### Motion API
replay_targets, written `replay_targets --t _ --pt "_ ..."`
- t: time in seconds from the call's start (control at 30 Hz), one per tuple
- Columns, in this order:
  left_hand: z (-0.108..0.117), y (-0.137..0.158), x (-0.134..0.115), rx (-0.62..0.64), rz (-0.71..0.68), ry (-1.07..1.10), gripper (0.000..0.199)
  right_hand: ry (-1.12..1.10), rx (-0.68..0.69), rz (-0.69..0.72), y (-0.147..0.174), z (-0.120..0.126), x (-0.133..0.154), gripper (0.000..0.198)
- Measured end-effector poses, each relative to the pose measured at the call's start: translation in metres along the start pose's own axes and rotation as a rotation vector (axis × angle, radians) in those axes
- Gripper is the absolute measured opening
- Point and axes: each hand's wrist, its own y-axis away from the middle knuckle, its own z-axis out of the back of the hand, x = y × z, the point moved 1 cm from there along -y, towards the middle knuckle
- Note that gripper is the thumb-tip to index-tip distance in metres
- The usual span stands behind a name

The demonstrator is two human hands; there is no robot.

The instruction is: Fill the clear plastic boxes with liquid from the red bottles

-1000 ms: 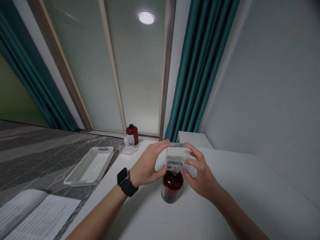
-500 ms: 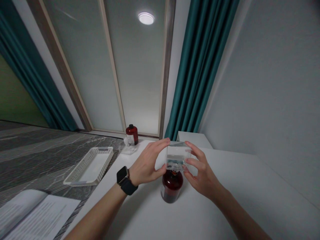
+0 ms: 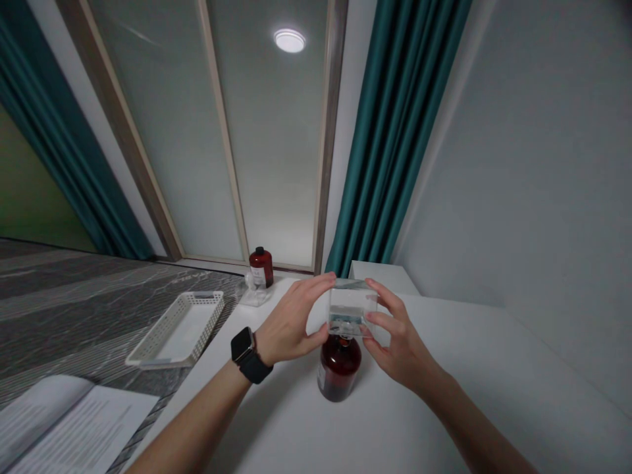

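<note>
Between my two hands is a clear plastic box [image 3: 353,304], gripped from both sides above a dark red-brown bottle [image 3: 340,362]. My left hand [image 3: 295,322], with a black watch on the wrist, has its fingers on the box's left edge. On the right side, the thumb and fingers of my right hand [image 3: 397,332] pinch the box. The bottle stands upright on the white table [image 3: 306,428]; its neck shows right under the box. Whether the box touches the bottle's mouth I cannot tell.
A second red-brown bottle [image 3: 261,266] with a black cap and white label stands at the table's far left, beside a clear plastic piece [image 3: 254,296]. Left of the table are a white perforated basket [image 3: 135,359] and an open book [image 3: 93,421]. A white box-shaped piece [image 3: 382,276] stands behind.
</note>
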Motion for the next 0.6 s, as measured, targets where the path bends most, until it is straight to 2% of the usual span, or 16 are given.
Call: replay_targets --t 0.6 --pt "0.004 -0.0026 -0.0011 0.002 -0.013 -0.008 0.072 0.019 -0.015 0.001 -0.0044 0.0027 0.0026 0.048"
